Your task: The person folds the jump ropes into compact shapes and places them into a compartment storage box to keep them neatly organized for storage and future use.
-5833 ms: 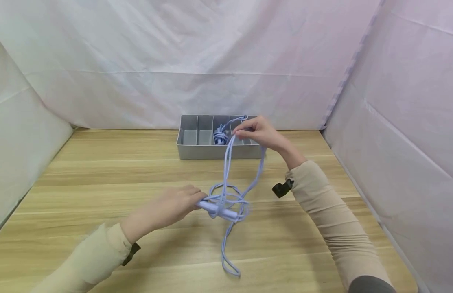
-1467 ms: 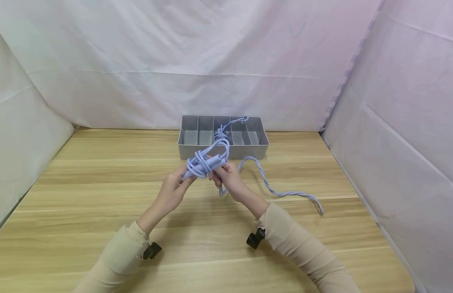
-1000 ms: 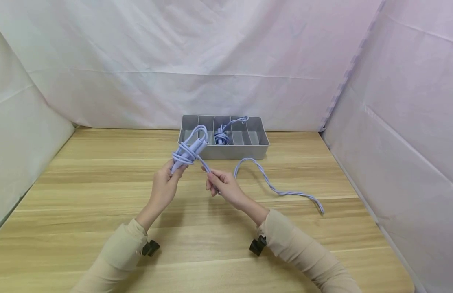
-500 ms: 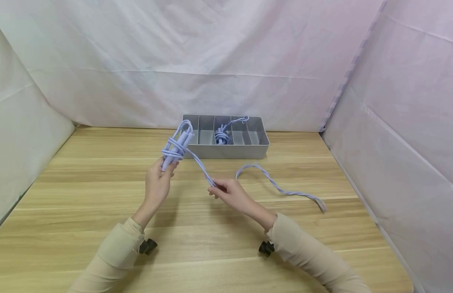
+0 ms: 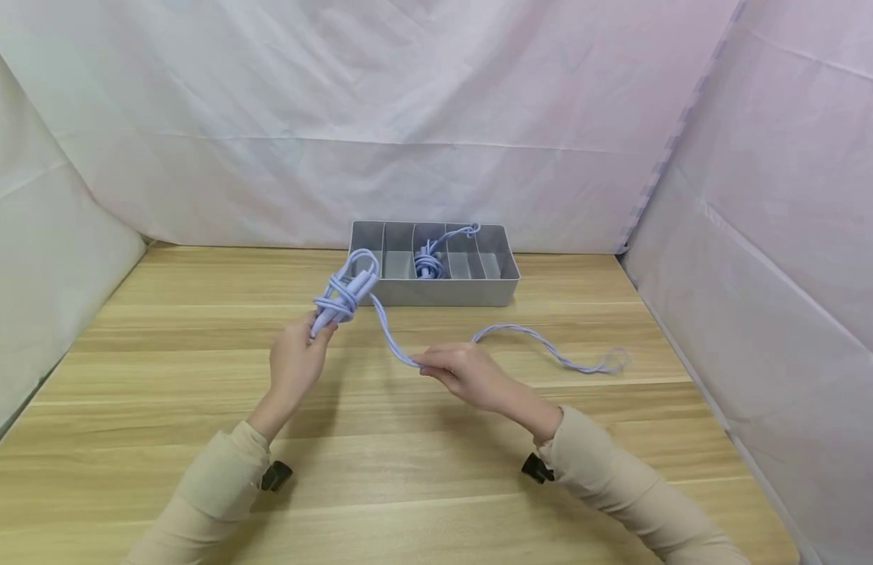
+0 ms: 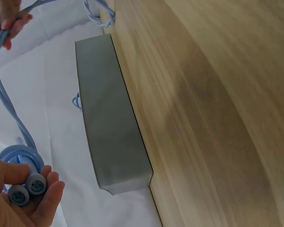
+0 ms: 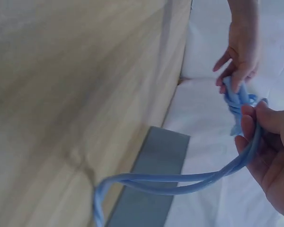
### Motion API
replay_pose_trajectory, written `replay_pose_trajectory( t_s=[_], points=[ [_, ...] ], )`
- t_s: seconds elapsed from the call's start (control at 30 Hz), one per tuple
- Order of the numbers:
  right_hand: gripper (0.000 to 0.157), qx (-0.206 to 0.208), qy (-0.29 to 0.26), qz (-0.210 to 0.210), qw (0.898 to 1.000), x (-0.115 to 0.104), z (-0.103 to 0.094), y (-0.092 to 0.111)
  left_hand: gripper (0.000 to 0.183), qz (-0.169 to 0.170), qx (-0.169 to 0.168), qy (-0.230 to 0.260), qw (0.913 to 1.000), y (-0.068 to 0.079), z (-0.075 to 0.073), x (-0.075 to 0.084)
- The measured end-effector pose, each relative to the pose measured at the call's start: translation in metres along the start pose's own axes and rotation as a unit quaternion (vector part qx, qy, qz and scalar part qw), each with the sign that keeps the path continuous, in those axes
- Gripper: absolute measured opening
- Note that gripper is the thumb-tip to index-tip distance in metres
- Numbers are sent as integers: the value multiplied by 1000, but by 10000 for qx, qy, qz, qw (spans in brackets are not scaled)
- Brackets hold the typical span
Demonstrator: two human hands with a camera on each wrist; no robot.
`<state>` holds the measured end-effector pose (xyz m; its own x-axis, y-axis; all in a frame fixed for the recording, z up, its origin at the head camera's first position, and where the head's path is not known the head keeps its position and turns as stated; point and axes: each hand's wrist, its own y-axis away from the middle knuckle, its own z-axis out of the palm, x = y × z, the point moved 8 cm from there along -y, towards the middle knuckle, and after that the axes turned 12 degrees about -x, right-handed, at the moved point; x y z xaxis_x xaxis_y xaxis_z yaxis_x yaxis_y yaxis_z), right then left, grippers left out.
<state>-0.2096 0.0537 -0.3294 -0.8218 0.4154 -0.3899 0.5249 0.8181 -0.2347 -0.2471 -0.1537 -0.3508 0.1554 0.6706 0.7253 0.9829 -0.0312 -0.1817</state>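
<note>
My left hand [image 5: 295, 357] grips the two pale blue handles of a jump rope [image 5: 346, 297] near their lower ends, above the table. Several turns of cord wrap the handles, and a loop sticks up past their top. In the left wrist view the handles' round end caps [image 6: 36, 184] show between thumb and fingers. From the bundle a doubled, twisted cord [image 5: 388, 333] sags across to my right hand [image 5: 473, 378], which pinches it between thumb and fingers. Beyond that hand the cord's tail [image 5: 542, 341] runs right, its looped end blurred.
A grey divided box [image 5: 443, 293] stands at the table's back, behind the hands. Another wound blue jump rope [image 5: 428, 265] sits in its middle compartment, its cord end reaching over the dividers to the right. White cloth [image 5: 267, 188] hangs behind and at both sides.
Loose coils seen earlier are now wound round the handles. The left hand has carried the bundle left; the right hand has slid right along the doubled cord, and the tail's end has shifted.
</note>
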Motion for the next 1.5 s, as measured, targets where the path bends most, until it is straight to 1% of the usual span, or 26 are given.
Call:
replay_pose_trajectory(
  t_s=[0.07, 0.13, 0.2, 0.27, 0.33, 0.4, 0.47, 0.53, 0.6, 0.7, 0.77, 0.87, 0.93, 1.07, 1.13, 1.17, 1.23, 1.33, 1.37, 1.43, 1.5],
  points=[
    [20, -277, 279, -156, 9991, -6, -1, -2, 22, -42, -125, -90, 9999, 1, 3, 0],
    [18, -563, 599, -282, 9962, -13, -1, -4, 20, -106, -253, 99, 9996, 1, 6, 1],
    [15, -845, 973, -438, 9907, -21, 3, -5, 20, -179, -383, 328, 9986, 0, 9, 1],
    [13, -1023, 1181, -610, 9858, -29, 6, -6, 20, -242, -496, 405, 9977, 0, 12, 2],
    [13, -1069, 1324, -748, 9826, -36, 7, -7, 20, -286, -595, 212, 9976, 0, 14, 3],
    [14, -1015, 1377, -852, 9816, -40, 5, -8, 19, -299, -698, -270, 9967, 0, 16, 5],
    [16, -890, 1491, -949, 9802, -44, 1, -8, 19, -235, -854, -791, 9929, 1, 19, 8],
    [17, -739, 1696, -1048, 9771, -46, -5, -10, 20, -104, -1022, -1310, 9861, 3, 24, 11],
    [17, -523, 1876, -1129, 9743, -48, -13, -11, 21, 73, -1189, -1775, 9769, 5, 29, 16],
    [15, -205, 2015, -1174, 9722, -48, -24, -14, 19, 385, -1440, -2354, 9604, 8, 37, 24],
    [17, -41, 2021, -1176, 9723, -46, -32, -16, 17, 632, -1586, -2601, 9504, 12, 42, 31],
    [20, 65, 1978, -1167, 9733, -41, -39, -19, 15, 1094, -1785, -2783, 9374, 19, 48, 42],
    [21, 134, 1892, -1149, 9751, -37, -44, -21, 15, 1429, -1936, -2780, 9299, 24, 52, 50],
    [13, 271, 1711, -1068, 9791, -26, -49, -23, 17, 2113, -2293, -2687, 9114, 35, 57, 62],
    [10, 303, 1646, -1051, 9803, -20, -49, -24, 17, 2402, -2482, -2590, 9020, 40, 58, 66],
    [10, 303, 1602, -1055, 9810, -18, -49, -24, 16, 2483, -2617, -2491, 8988, 42, 59, 67],
    [9, 301, 1513, -1081, 9821, -15, -48, -24, 13, 2597, -2843, -2313, 8934, 45, 60, 68],
    [9, 285, 1170, -1077, 9869, -8, -46, -24, 6, 2556, -3145, -1930, 8936, 48, 60, 65],
    [10, 275, 975, -1059, 9892, -6, -46, -24, 4, 2515, -3243, -1795, 8941, 49, 60, 63],
    [11, 255, 523, -982, 9935, 2, -45, -24, 8, 2457, -3407, -1478, 8954, 50, 58, 60],
    [14, 236, -48, -861, 9960, 10, -43, -23, 13, 2364, -3636, -1003, 8955, 51, 56, 56]
  ],
)
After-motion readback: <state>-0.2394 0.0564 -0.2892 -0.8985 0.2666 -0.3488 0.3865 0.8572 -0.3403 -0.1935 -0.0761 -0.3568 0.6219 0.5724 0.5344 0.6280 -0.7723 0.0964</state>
